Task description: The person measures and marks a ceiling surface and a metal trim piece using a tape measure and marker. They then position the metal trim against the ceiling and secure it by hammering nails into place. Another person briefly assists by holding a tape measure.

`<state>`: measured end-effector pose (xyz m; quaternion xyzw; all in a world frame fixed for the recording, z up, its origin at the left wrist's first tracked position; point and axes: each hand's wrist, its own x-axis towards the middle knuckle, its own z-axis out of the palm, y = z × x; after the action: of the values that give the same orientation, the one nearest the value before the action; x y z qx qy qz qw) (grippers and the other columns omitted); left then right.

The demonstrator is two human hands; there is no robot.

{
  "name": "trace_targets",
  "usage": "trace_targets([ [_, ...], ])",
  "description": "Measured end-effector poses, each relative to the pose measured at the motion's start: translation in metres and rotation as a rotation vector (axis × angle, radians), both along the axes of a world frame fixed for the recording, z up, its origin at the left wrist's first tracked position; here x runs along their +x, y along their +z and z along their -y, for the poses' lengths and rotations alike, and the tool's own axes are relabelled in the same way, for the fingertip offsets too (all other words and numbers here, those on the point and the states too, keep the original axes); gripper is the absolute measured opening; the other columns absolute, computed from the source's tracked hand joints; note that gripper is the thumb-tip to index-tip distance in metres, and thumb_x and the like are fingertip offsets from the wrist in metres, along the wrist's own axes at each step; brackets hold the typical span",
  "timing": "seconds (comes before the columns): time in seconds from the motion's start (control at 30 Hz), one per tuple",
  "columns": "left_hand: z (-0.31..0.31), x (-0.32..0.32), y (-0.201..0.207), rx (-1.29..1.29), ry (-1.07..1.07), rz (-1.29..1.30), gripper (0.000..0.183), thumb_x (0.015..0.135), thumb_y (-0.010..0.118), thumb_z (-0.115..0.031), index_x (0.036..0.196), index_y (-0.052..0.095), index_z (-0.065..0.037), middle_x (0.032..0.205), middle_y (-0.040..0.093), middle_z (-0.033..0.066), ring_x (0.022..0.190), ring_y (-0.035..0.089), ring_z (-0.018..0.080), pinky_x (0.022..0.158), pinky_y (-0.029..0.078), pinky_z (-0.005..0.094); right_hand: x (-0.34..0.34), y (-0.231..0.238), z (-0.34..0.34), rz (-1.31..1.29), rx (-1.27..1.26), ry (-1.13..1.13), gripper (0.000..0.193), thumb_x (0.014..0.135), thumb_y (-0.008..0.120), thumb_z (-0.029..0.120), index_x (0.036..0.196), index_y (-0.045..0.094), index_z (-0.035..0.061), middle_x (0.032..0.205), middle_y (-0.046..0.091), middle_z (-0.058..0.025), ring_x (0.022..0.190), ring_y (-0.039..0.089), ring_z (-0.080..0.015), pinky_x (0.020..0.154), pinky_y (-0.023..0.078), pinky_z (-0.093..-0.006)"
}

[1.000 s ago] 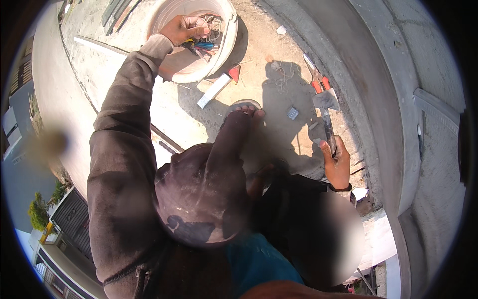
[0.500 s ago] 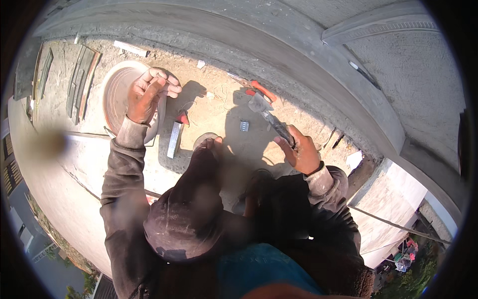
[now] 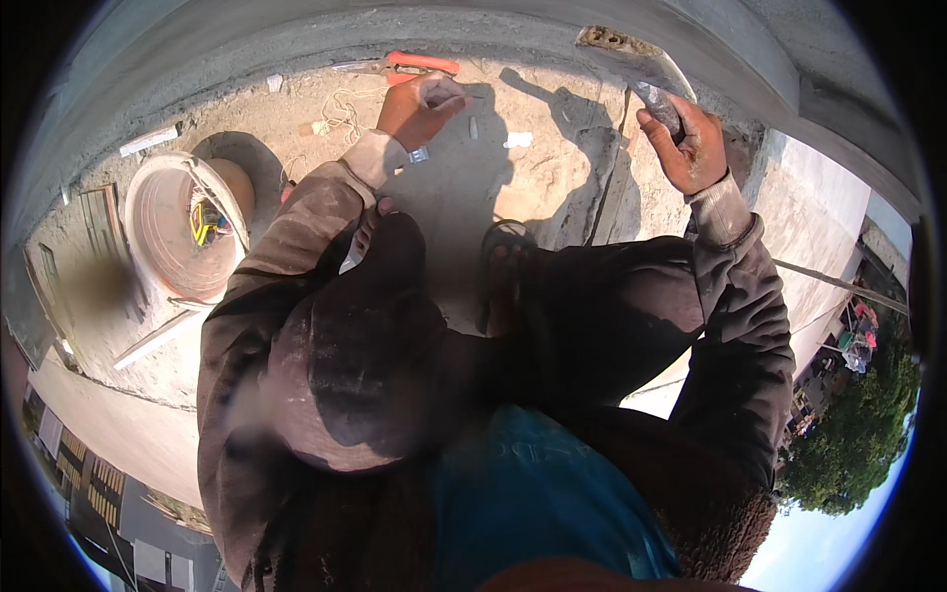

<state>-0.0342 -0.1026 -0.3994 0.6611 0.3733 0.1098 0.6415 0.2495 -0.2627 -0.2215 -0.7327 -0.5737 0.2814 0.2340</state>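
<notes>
My left hand (image 3: 422, 111) is raised over the sandy ground, fingers curled into a pinch. A thin nail-like piece (image 3: 475, 97) seems to stick out past the fingertips, too small to be sure of. Just behind that hand lie red-handled pliers (image 3: 422, 65); below its wrist is a small blue-and-white piece (image 3: 419, 155). My right hand (image 3: 688, 146) is wrapped round a dusty grey hand tool (image 3: 659, 111), seen nearly end-on, so its exact kind is unclear. Behind the tool, a mottled brown-and-grey piece with a curved pale edge (image 3: 619, 40) sits against the wall base.
A round pale bucket (image 3: 163, 212) with a yellow item (image 3: 205, 225) inside stands at the left. Loose string (image 3: 342, 116) lies beside the pliers. Dark boards (image 3: 102, 232) lie past the bucket. A long concrete ledge (image 3: 473, 25) curves along the far side; a dark bar (image 3: 838, 284) runs at the right.
The view has turned. My left hand has moved from above the bucket to near the pliers, its fingers more tightly curled. My right hand still grips the tool, now pointing away and farther right.
</notes>
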Motion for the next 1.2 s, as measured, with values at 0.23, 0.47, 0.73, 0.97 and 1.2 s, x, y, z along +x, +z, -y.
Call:
trace_targets([
  [0.23,-0.001,0.011,0.002,-0.025,0.068,0.285,0.030,0.091,0.070,-0.028,0.094,0.064,0.001,0.088,0.075,0.0066,0.073,0.067,0.0119,0.065,0.051,0.0268,-0.008,-0.050,0.059,0.053,-0.339,-0.161,0.034,0.095,0.063,0.033,0.111,0.063,0.0033,0.071,0.063,-0.0171,0.063,0.063,-0.0287,0.062,0.048,-0.0361],
  [0.47,-0.046,-0.003,0.096,0.001,0.139,0.480,0.019,0.098,0.053,-0.004,0.115,0.048,0.002,0.090,0.069,0.0122,0.080,0.067,0.0160,0.074,0.054,0.0264,-0.049,-0.134,0.059,0.355,-0.429,-0.159,0.052,0.095,0.057,0.042,0.132,0.053,0.0058,0.110,0.068,-0.0218,0.097,0.067,-0.0418,0.085,0.053,-0.0488],
  [0.73,-0.177,0.039,0.198,0.694,0.110,0.246,0.025,0.095,0.050,-0.022,0.107,0.062,-0.003,0.073,0.054,-0.0004,0.075,0.059,0.0117,0.068,0.047,0.0271,-0.106,-0.098,0.010,-0.407,0.169,-0.330,0.056,0.099,0.055,0.046,0.130,0.048,-0.0005,0.095,0.066,-0.0127,0.078,0.065,-0.0240,0.069,0.051,-0.0385],
  [0.97,-0.167,0.093,0.255,1.138,-0.075,-0.448,0.035,0.090,0.059,-0.037,0.104,0.067,-0.006,0.074,0.058,0.0045,0.066,0.050,0.0182,0.062,0.043,0.0308,-0.112,0.046,-0.110,-1.271,0.355,-0.553,0.041,0.104,0.049,0.039,0.134,0.043,0.0119,0.069,0.041,0.0015,0.045,0.038,-0.0082,0.037,0.035,-0.0254],
  [1.2,-0.165,0.094,0.258,1.225,0.048,-0.348,0.060,0.085,0.063,-0.061,0.083,0.074,-0.002,0.076,0.068,0.0233,0.076,0.067,0.0407,0.068,0.052,0.0488,-0.126,0.021,-0.141,-1.476,0.256,-0.616,0.038,0.103,0.050,0.038,0.132,0.044,0.0137,0.067,0.048,-0.0002,0.039,0.041,-0.0129,0.033,0.037,-0.0282],
])
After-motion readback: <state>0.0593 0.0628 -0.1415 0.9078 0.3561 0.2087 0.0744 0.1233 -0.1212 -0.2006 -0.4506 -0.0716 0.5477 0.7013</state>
